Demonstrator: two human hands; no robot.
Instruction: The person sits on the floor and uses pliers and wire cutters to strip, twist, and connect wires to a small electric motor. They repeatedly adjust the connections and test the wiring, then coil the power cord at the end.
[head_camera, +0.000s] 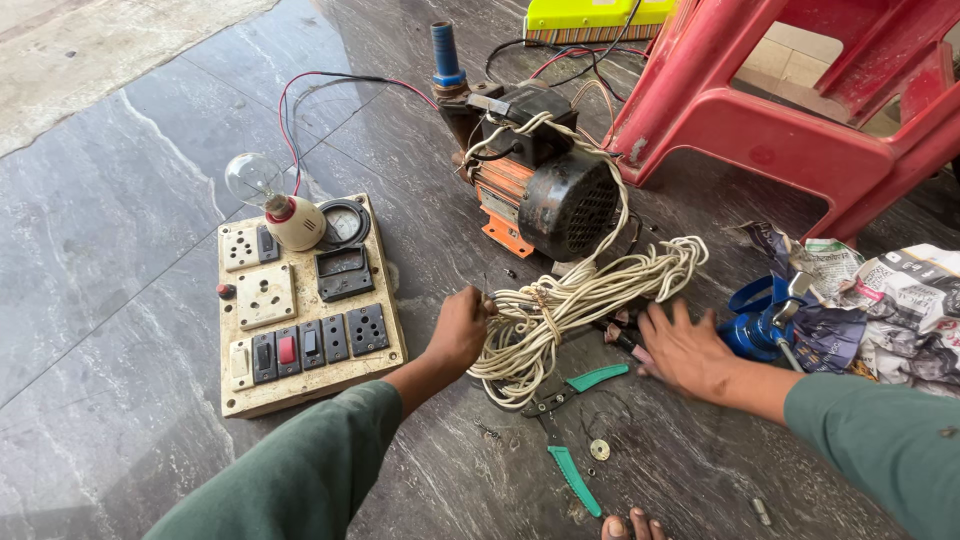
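On a grey marble floor (120, 250), a coil of white cable (560, 310) is seen lying before an orange pump motor (540, 190) (a switch board (300, 320) stands to the left), its edge gripped by the left hand (458, 335), while the right hand (685, 350) is laid open, fingers spread, on tools just beside it.
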